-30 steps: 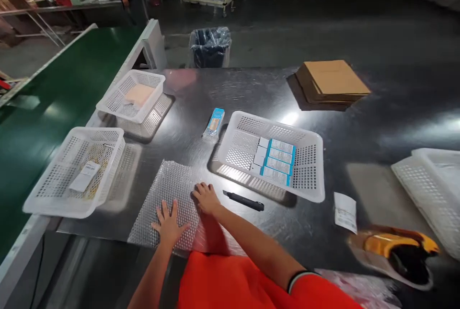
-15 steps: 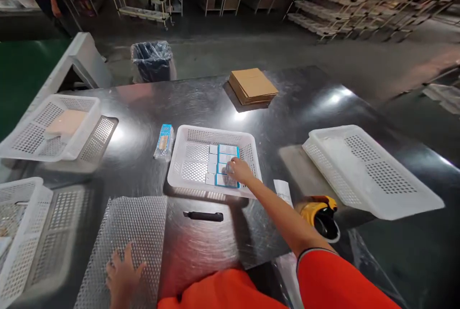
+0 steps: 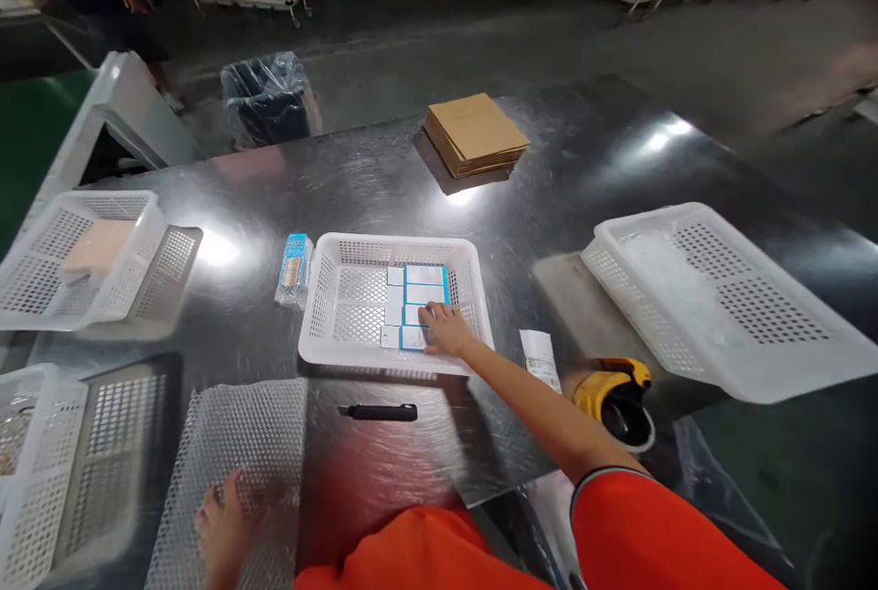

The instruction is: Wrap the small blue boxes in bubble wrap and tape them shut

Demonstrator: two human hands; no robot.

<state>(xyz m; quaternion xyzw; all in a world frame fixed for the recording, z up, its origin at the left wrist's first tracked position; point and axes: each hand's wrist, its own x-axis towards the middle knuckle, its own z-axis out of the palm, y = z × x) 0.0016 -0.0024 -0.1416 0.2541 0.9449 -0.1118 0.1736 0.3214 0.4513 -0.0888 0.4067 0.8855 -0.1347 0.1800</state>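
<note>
My right hand [image 3: 444, 330] reaches into a white perforated basket [image 3: 319, 354]. Its fingers are apart and rest on the nearer end of a column of flat white-and-blue boxes [image 3: 425, 277]; nothing shows lifted in it. Over a sheet of bubble wrap [image 3: 240, 416] at the lower left is my left hand [image 3: 225, 526], fingers spread and slightly blurred, holding nothing visible. A black utility knife [image 3: 380, 412] lies between the sheet and the basket. Left of the basket sits a blue-topped small box [image 3: 293, 270] in clear wrap.
Brown cardboard pieces [image 3: 478, 134] are stacked at the back. A yellow tape dispenser [image 3: 617, 398] and a white paper slip [image 3: 540, 359] lie right of my forearm. More baskets flank the metal table: one right [image 3: 727, 325], two left. Behind stands a lined bin [image 3: 269, 96].
My view has tilted down and shifted. My right hand has spread its fingers lower over the boxes. My left hand stays over the bubble wrap, its fingers blurring.
</note>
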